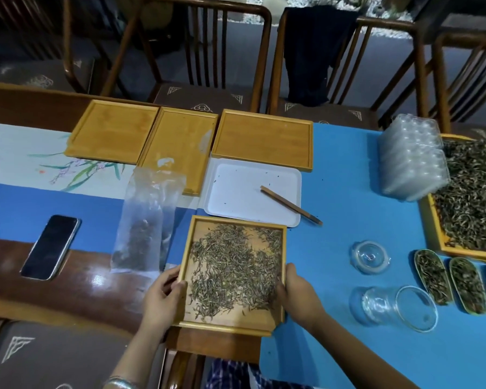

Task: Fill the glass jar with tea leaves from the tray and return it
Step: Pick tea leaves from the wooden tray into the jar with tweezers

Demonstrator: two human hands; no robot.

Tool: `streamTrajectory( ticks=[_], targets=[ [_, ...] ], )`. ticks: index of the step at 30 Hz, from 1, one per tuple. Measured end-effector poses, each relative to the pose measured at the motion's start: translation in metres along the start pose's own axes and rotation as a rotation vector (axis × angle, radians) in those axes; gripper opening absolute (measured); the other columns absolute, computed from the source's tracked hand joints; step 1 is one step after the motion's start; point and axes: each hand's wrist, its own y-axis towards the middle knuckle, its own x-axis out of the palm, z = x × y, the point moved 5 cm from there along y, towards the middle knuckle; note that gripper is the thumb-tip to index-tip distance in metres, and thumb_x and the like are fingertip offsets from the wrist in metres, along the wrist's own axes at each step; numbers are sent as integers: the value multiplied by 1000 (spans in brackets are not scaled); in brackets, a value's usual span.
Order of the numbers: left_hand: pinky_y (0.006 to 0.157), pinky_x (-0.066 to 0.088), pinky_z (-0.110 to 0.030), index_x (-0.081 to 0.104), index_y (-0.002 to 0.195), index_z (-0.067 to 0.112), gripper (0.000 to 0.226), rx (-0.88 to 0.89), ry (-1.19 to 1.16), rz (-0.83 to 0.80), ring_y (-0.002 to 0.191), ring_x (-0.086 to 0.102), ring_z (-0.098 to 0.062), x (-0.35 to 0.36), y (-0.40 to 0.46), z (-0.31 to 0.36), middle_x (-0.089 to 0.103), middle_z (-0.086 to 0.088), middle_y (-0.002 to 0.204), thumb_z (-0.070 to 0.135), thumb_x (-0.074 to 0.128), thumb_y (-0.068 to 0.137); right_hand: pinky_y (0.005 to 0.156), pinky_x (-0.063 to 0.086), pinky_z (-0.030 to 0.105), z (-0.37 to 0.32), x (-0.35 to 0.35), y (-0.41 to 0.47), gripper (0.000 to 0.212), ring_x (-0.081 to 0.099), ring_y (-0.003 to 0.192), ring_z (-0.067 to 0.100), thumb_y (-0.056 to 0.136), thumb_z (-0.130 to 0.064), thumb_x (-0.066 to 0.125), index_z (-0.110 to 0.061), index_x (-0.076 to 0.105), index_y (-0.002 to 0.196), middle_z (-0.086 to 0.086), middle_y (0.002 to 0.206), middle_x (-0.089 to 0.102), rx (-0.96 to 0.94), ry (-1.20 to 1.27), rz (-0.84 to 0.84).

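I have both hands on the wooden tray (275,324) of tea leaves (233,265): left hand (163,296) clamped on its left rim, right hand (295,293) on its right rim. The glass jar (390,307) lies on its side on the blue desk (348,192), well apart to the right. Tilting unevenly could spill leaves. My right fingertips are hidden among the leaves, so I can't tell their exact hold.

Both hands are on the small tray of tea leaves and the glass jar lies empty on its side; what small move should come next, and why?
Probably free the right hand from the small wooden tray of tea leaves and stand the clear glass jar upright. It lies empty on the blue mat, mouth sideways, its glass lid set apart, so nothing can be poured in yet.
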Motion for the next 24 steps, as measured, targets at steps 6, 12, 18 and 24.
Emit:
streamTrajectory(
  ticks=[6,12,18,24],
  targets=[
    [74,52,-11,66,121,8,33,3,-86,-24,93,66,-11,3,-16,13,72,-1,107,-7,63,92,55,39,38,4,-25,-4,15,54,60,25,93,-18,49,-14,35,91,2,66,54,7,36,5],
    [82,50,-23,66,112,33,37,62,-180,-85,100,68,-6,0,-16,53,69,5,113,2,65,93,49,22,30,-10,-84,-7,14,46,55,13,91,-22,52,-14,40,94,-7,60,47,-58,-11,135],
    [102,47,-28,44,133,55,54,141,-245,-224,123,60,-13,9,-9,131,60,13,135,44,64,84,46,25,19,-38,-142,-12,20,50,57,19,88,-20,57,-25,40,97,-8,55,47,-152,-6,271],
    [107,30,-30,31,149,47,56,190,-171,-204,143,39,-18,17,3,159,38,3,158,44,53,97,53,35,34,-42,-170,-3,15,54,55,16,89,-22,58,-17,47,98,2,57,56,-155,40,291]
  ],
)
